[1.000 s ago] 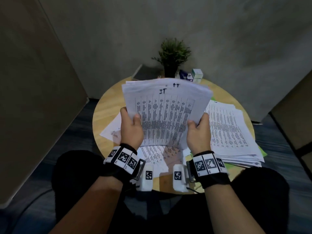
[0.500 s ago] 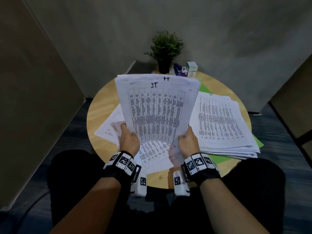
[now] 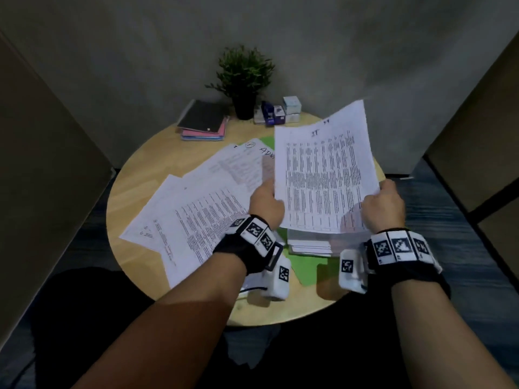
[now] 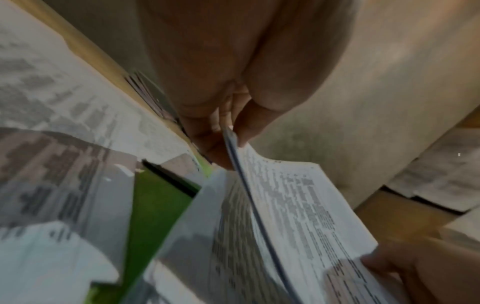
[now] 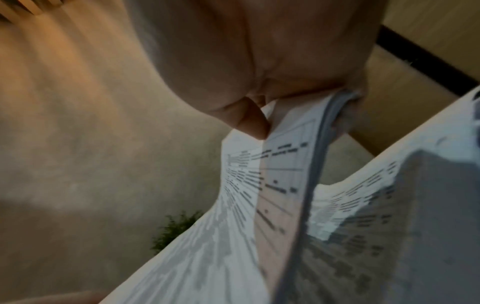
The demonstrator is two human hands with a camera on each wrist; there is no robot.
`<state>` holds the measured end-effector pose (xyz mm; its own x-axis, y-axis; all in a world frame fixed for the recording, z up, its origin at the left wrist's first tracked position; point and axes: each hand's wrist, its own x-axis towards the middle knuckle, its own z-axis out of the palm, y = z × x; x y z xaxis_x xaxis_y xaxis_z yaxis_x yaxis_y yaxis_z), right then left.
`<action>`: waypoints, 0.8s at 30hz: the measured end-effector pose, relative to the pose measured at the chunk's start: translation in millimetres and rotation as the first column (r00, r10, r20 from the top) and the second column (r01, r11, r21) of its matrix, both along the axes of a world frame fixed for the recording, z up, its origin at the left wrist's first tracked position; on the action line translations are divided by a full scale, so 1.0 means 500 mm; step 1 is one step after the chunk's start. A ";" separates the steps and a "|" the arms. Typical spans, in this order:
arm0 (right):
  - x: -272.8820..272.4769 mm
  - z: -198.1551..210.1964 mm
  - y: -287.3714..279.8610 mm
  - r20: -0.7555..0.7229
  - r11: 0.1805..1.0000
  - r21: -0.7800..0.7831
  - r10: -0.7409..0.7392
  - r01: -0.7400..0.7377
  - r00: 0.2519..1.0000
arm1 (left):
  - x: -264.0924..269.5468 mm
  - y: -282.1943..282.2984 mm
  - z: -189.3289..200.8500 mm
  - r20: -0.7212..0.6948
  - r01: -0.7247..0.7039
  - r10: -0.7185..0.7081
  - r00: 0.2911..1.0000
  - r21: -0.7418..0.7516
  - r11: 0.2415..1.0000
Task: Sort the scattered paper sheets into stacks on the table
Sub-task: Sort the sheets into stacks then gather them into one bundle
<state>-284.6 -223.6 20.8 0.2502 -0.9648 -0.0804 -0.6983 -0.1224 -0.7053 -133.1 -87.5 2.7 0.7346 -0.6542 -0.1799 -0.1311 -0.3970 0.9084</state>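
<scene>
Paper sheets in both hands

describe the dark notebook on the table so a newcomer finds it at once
On the round wooden table, look to the far edge by the wall, left of the potted plant. The dark notebook tops a small pile there, over pink and blue covers. It is the only black, unprinted flat item; the sheets nearer the person are white with text.
</scene>
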 end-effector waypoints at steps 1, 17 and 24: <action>-0.005 -0.006 -0.016 -0.042 1.000 0.020 -0.010 0.010 0.999 | -0.010 -0.017 -0.010 0.011 0.044 -0.045 0.999 0.048 0.998; 0.119 -0.013 0.089 -0.045 0.903 -0.015 0.429 -0.430 0.902 | 0.133 0.173 0.001 0.065 -0.078 0.063 0.996 0.263 0.962; 0.258 -0.070 0.214 -0.189 0.791 0.206 0.610 -0.576 0.770 | 0.201 0.294 -0.051 -0.050 -0.200 0.230 0.972 0.340 0.919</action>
<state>-155.8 -116.8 -14.4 0.7265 -0.6063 -0.3234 -0.6608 -0.4873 -0.5708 -32.4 59.7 -22.9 0.8223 -0.3750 -0.4279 0.0645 -0.6858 0.7249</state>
